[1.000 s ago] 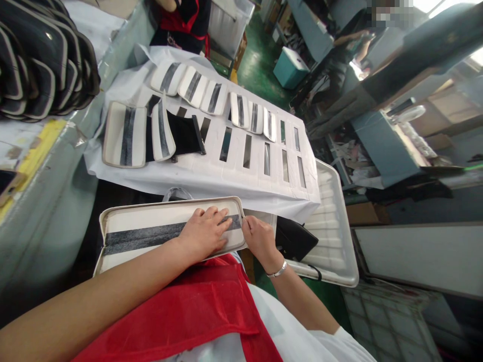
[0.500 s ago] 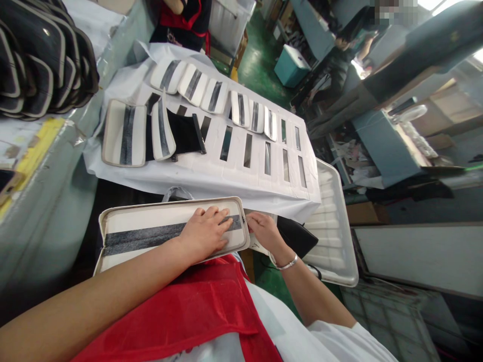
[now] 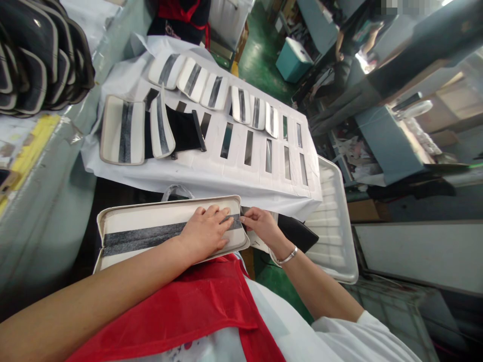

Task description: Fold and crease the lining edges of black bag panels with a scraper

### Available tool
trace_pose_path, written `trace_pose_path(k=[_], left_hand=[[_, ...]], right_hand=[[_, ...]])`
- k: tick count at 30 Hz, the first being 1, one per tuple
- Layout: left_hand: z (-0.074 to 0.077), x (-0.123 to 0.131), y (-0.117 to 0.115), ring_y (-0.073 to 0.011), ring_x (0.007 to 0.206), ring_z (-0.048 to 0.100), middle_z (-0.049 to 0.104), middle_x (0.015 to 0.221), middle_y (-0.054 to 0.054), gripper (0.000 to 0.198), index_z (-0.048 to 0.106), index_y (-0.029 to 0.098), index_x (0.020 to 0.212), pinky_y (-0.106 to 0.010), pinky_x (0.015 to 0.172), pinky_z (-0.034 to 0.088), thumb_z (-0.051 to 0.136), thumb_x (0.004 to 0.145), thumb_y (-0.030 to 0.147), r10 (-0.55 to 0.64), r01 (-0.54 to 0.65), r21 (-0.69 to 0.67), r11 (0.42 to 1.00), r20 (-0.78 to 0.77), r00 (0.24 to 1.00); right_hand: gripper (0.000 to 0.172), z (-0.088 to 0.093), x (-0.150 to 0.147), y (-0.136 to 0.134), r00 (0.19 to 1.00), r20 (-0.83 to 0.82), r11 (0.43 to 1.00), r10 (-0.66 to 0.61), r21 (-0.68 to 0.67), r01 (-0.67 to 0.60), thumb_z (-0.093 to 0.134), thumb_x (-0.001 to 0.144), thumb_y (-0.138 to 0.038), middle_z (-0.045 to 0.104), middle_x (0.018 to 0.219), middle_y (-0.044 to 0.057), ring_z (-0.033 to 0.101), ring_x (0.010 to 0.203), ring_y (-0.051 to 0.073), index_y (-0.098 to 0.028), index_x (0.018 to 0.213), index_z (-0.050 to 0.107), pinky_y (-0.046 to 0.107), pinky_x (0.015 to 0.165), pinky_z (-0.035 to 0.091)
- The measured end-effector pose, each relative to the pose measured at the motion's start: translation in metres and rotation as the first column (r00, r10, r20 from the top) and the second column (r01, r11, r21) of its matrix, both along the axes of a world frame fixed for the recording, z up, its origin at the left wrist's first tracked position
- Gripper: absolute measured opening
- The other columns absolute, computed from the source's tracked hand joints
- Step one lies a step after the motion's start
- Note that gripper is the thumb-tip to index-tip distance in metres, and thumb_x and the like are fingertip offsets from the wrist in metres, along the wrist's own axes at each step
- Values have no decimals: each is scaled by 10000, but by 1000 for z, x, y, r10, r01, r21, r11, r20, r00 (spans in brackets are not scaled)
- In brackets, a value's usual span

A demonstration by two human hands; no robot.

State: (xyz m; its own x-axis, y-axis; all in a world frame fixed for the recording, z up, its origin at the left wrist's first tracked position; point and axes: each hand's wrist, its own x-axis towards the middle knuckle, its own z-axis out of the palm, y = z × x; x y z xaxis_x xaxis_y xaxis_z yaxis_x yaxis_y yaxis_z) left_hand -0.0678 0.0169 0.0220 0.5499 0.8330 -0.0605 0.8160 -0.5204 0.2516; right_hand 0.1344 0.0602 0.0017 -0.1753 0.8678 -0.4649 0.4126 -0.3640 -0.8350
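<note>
- White-covered table (image 3: 260,190), mid-frame, slanting from upper left toward right of centre. Biggest thing I get.
- Pale green bench (image 3: 71,166) down the left side, yellow strip (image 3: 35,143) along its edge.
- Red apron (image 3: 169,314), bottom centre, on the wearer, over white clothing.
- Main item, as I see it: long cream panel (image 3: 145,216) with raised rim, left of centre in the lower half, just in front of the table. Dark grey stripe (image 3: 143,238) runs lengthwise.
- Stack of dark panels (image 3: 41,55), pale edges, upper left, on the bench.
- White ribbed tray (image 3: 349,251), right of centre, partly hidden by the table cover.
- Two curved cream panels (image 3: 109,130), grey-striped, left end of the table; black sheet (image 3: 183,129) next to them.
- Left hand (image 3: 209,227), centre: palm down on the cream panel's right end, fingers spread, forearm crossing over the panel.
- Right hand (image 3: 264,226), right of it: fingers bunched, fingertips at the panel's right edge. Looks like a pinch; I can't tell on what.
- Teal box (image 3: 294,58), top, right of centre, on green floor.
- Black flat item (image 3: 296,232), just right of the right hand.
- Six small striped panels (image 3: 184,85), far side of the table.
- Silver bracelet (image 3: 289,255), right wrist.
</note>
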Motion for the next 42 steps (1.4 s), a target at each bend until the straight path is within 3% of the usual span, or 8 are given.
trace_pose_path(k=[12,16,19,22,26,29,37,42], left_hand=[[7,12,-4,-278,1183,446,472,1380,-76,522,441,252,1316,-440,895,404,540,828,405,43,-42,-42,998,11,999],[22,-9,-24,-254,1225,456,360,1453,-144,720,234,216,1429,-385,939,426,581,821,382,96,-107,19,994,305,947],[36,-61,-55,-198,1117,535,567,1236,-113,405,448,202,1267,-312,901,453,481,889,343,222,-370,108,923,634,741],[33,-130,-86,-134,799,583,620,887,-32,190,562,189,957,-252,715,471,510,871,350,611,-817,-158,555,744,271],[-3,-187,-106,-73,508,466,502,588,49,300,490,173,735,-179,473,365,633,767,435,867,-406,-812,418,490,-87],[-23,-188,-107,-51,472,440,489,585,73,365,436,183,734,-164,462,355,708,709,425,897,-106,-914,391,404,-180],[-27,-188,-99,-67,487,414,439,599,82,367,382,197,715,-182,459,361,628,766,464,930,-207,-909,361,368,7],[-3,-196,-77,-171,663,557,558,731,14,310,481,195,797,-301,606,470,626,705,454,858,-547,-682,486,253,447]], right_hand=[[236,18,1,27,936,222,943,275,-252,-217,680,703,-322,532,492,-36,520,472,99,-179,643,501,234,519,430],[265,25,-2,42,856,211,854,472,-350,-385,633,762,-388,613,600,45,579,543,130,-160,653,555,266,560,435],[312,31,-6,48,805,236,811,544,-394,-433,686,718,-432,637,656,51,598,596,141,-165,632,549,249,574,452],[359,38,-6,50,776,221,767,591,-451,-456,698,696,-490,658,712,69,612,626,157,-158,678,561,252,577,464],[449,38,-3,54,771,135,703,623,-527,-477,649,707,-594,676,763,103,629,626,177,-149,735,603,276,581,480],[489,34,0,56,796,108,710,596,-534,-459,648,682,-635,669,711,92,631,601,171,-148,699,604,265,560,484],[511,19,0,48,879,120,810,461,-460,-362,702,612,-633,619,566,18,612,517,124,-152,608,530,221,514,495],[412,29,3,42,820,237,840,522,-312,-444,625,747,-543,616,559,19,604,513,139,-159,632,529,244,514,480]])
